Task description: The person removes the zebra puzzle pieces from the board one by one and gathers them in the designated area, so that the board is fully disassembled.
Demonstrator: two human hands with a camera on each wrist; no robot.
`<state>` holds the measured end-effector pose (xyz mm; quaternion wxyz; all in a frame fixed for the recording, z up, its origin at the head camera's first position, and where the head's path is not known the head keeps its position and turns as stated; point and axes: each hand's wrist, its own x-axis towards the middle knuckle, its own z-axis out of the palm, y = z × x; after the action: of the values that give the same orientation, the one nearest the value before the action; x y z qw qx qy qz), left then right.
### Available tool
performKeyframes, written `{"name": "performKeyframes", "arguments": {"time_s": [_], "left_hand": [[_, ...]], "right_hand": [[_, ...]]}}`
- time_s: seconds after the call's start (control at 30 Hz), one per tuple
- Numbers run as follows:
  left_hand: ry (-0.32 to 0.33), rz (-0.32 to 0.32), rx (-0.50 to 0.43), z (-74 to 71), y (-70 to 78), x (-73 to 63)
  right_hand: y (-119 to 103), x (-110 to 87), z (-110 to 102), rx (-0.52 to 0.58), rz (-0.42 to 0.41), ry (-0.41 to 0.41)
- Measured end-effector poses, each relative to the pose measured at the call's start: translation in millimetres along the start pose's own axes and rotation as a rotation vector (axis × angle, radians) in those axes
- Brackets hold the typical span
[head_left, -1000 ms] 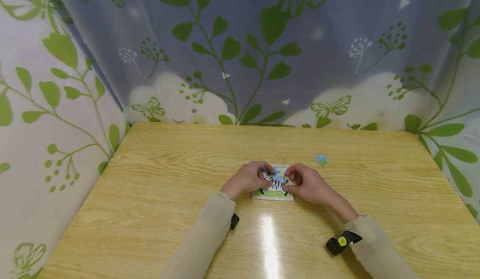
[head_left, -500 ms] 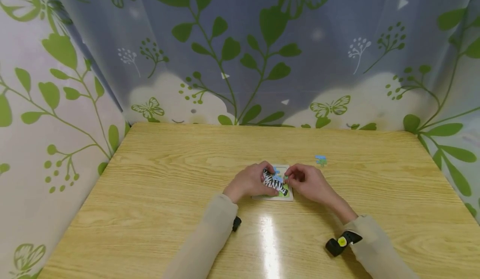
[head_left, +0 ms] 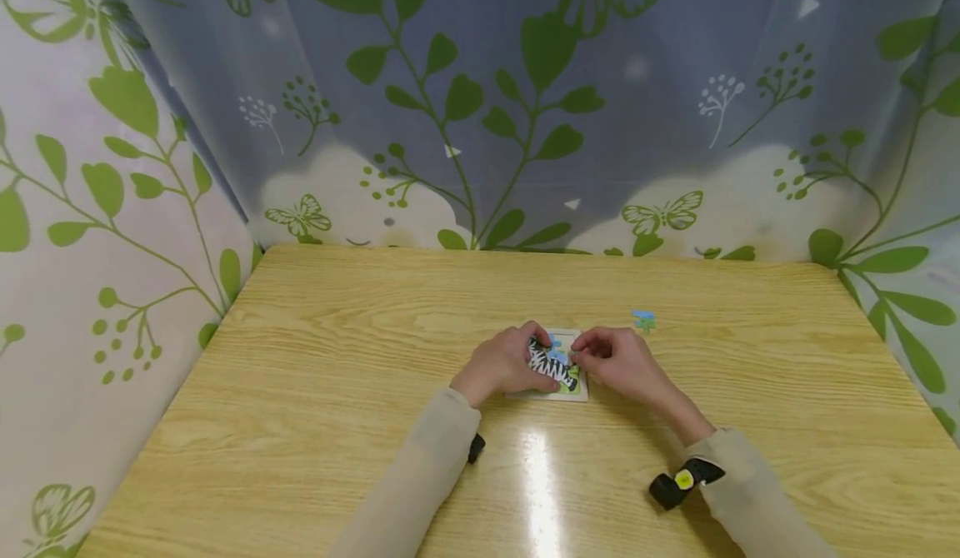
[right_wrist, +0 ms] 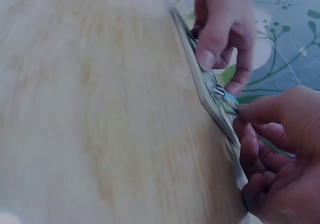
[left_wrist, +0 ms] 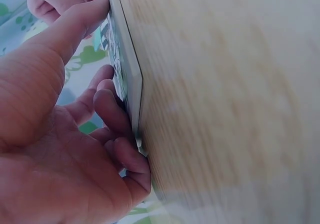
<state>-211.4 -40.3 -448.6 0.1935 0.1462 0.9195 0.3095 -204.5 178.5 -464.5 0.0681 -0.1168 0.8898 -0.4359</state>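
Observation:
A small framed jigsaw puzzle (head_left: 567,397) with a zebra picture (head_left: 551,368) lies flat on the table. My left hand (head_left: 498,362) rests over its left part, thumb stretched along the lower picture and the other fingers touching the upper left. In the left wrist view, the lower fingers bend loosely beside the frame's edge. My right hand (head_left: 617,362) is at the puzzle's right side. Thumb and forefinger there pinch a small green-and-blue puzzle piece (right_wrist: 231,107), seen in the right wrist view right over the frame. The left hand hides part of the zebra.
Blue-and-green puzzle pieces (head_left: 642,319) lie on the wooden table (head_left: 337,333) behind and right of the puzzle. A leaf-patterned curtain (head_left: 480,125) closes off the table's back and sides. Black straps with devices (head_left: 671,490) are on the wrists.
My left thumb has slid right across the zebra's lower part, covering its legs. The right thumb has drawn up from the puzzle's right edge toward the forefinger.

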Motion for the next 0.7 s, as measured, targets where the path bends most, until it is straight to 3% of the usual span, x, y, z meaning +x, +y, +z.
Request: {"name": "performKeyframes", "arguments": {"time_s": [0.27, 0.7], "left_hand": [[-0.001, 0.007, 0.051, -1.8, 1.6, -3.2], [-0.039, 0.137, -0.066, -13.0, -17.2, -10.6]], "right_hand": [[11, -6.6, -18, 0.114, 0.044, 0.004], [37, -26.3, -69, 0.100, 0.058, 0.073]]}}
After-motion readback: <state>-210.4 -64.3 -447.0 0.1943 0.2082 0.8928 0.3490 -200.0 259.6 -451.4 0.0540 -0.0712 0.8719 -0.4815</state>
